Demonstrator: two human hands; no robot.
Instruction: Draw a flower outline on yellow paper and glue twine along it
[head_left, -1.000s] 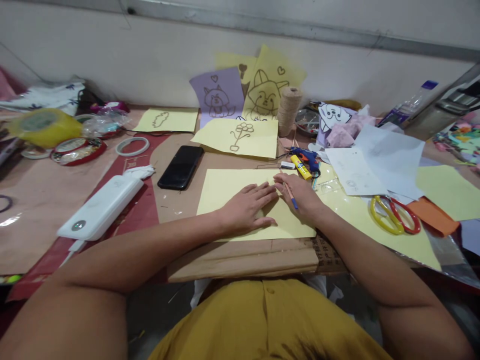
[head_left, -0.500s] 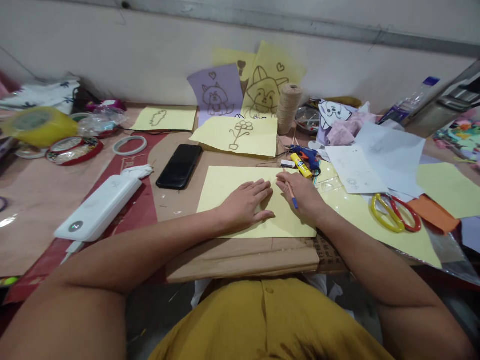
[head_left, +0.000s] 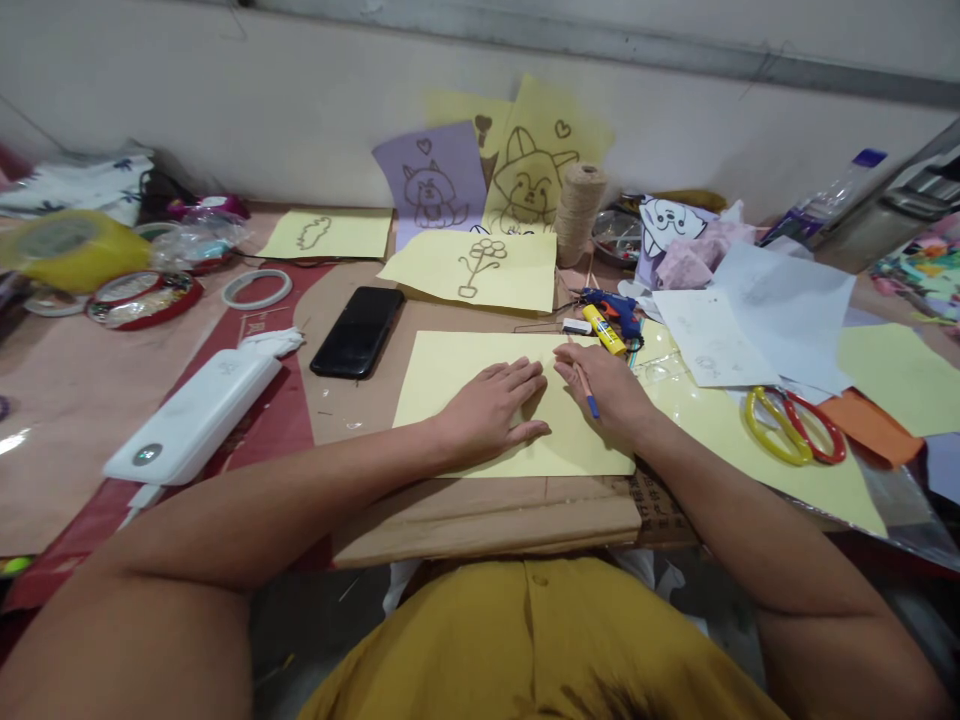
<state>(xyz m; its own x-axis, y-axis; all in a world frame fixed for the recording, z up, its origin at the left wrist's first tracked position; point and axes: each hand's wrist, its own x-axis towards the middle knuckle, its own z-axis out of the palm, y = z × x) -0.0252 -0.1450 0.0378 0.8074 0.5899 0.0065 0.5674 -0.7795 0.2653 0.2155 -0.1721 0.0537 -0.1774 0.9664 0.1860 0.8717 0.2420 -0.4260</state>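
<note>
A sheet of yellow paper (head_left: 427, 385) lies on the cardboard in front of me. My left hand (head_left: 499, 405) rests flat on its middle, fingers stretched out to the right and thumb apart. Close by on the right, my right hand (head_left: 607, 385) is closed around a pencil (head_left: 587, 390) with a blue end, its side resting on the sheet. The pencil's tip is mostly hidden by the fingers. Just beyond this hand lie a white eraser (head_left: 577, 327), a yellow glue stick (head_left: 604, 330) and a blue glue gun (head_left: 619, 308).
A black phone (head_left: 358, 332), a white power bank (head_left: 195, 415) and a tape roll (head_left: 256, 289) lie to the left. Behind stand a twine spool (head_left: 580, 215) and a flower drawing (head_left: 517, 270). Scissors (head_left: 795, 425) and loose white papers (head_left: 787, 300) are at right.
Both hands stay practically where they were, the pencil still held in the right one. The view has shifted very slightly.
</note>
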